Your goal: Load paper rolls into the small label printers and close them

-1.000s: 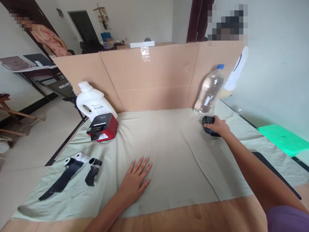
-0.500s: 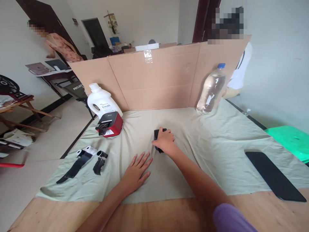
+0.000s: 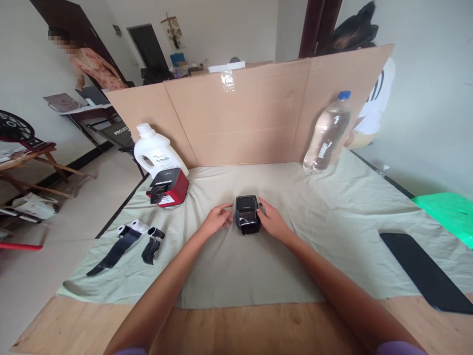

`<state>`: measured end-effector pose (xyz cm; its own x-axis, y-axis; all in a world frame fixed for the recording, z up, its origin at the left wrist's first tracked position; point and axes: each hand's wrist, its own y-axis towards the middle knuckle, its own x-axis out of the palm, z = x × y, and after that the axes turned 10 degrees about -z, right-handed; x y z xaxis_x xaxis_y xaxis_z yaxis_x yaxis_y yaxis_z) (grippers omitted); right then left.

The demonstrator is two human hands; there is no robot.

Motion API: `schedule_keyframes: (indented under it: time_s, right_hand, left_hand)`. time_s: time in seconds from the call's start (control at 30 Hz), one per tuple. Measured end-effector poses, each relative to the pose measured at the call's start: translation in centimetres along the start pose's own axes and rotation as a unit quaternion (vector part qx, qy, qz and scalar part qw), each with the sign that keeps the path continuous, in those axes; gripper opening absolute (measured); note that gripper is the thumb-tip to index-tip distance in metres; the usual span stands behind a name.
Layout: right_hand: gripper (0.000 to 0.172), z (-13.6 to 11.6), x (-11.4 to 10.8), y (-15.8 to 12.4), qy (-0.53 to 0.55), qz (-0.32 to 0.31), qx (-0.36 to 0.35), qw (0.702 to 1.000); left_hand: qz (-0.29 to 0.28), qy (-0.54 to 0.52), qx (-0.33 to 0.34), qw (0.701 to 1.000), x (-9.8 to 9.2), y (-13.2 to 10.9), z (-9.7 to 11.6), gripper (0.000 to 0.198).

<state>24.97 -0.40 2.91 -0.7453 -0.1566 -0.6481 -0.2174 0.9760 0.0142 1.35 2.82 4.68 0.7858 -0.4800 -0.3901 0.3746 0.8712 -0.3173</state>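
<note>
A small black device (image 3: 248,215) with a glossy black strip hanging over its front stands on the pale green cloth (image 3: 251,276), mid-table. Along its right side lies my right hand (image 3: 272,220), fingers touching the edge and somewhat apart. To the device's left is my left hand (image 3: 219,217), a narrow gap away, its fingers loosely bent, apart and holding nothing. A red and black box-shaped device (image 3: 170,187), also with a black strip at its front, sits further left. Near the cloth's left side are rolls with black strips (image 3: 120,250) and a smaller black roll (image 3: 152,246).
A cardboard panel (image 3: 236,118) stands across the back. Before it are a white jug (image 3: 157,150) at left and a clear bottle (image 3: 327,135) at right. A dark flat slab (image 3: 424,271) lies at right. One person stands far left, another behind the panel.
My right hand has moved off the top of the black device to its right side. My left hand has lifted from the cloth and moved up beside the device.
</note>
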Motion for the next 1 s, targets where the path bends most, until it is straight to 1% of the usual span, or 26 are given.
schedule_keyframes:
  time_s: [0.07,0.1,0.17,0.27,0.5,0.6,0.83,1.0]
  right_hand:
    - [0.059,0.5,1.2,0.1,-0.003,0.008,-0.02,1.0]
    - [0.059,0.4,1.7,0.0,-0.011,0.005,-0.02,1.0]
    - [0.059,0.2,2.3,-0.3,-0.026,0.009,-0.017,0.999]
    - [0.059,-0.3,2.4,-0.7,-0.04,0.005,-0.003,0.999]
    - [0.061,-0.5,2.3,-0.9,-0.05,-0.022,0.036,0.998]
    - [0.062,-0.5,2.3,-1.0,-0.048,-0.026,0.036,0.998]
    - [0.062,-0.4,2.5,-0.8,-0.048,-0.028,0.034,0.998]
    - [0.06,-0.3,2.6,-0.8,-0.046,-0.023,0.031,0.998]
  left_hand:
    - [-0.019,-0.084,-0.029,0.996,0.3,2.2,0.4,0.055]
    - [-0.025,-0.109,-0.031,0.993,0.5,2.8,0.3,0.057]
    - [-0.024,-0.144,-0.028,0.989,0.9,3.3,0.0,0.056]
    - [0.001,-0.174,-0.036,0.984,1.3,3.0,-0.4,0.051]
    - [0.019,-0.19,-0.06,0.98,1.4,3.2,-0.2,0.041]
    - [0.035,-0.19,-0.077,0.978,1.4,3.5,-0.1,0.034]
    - [0.043,-0.179,-0.094,0.978,1.4,3.8,0.1,0.02]
    - [0.047,-0.17,-0.089,0.98,1.6,3.8,0.1,0.019]
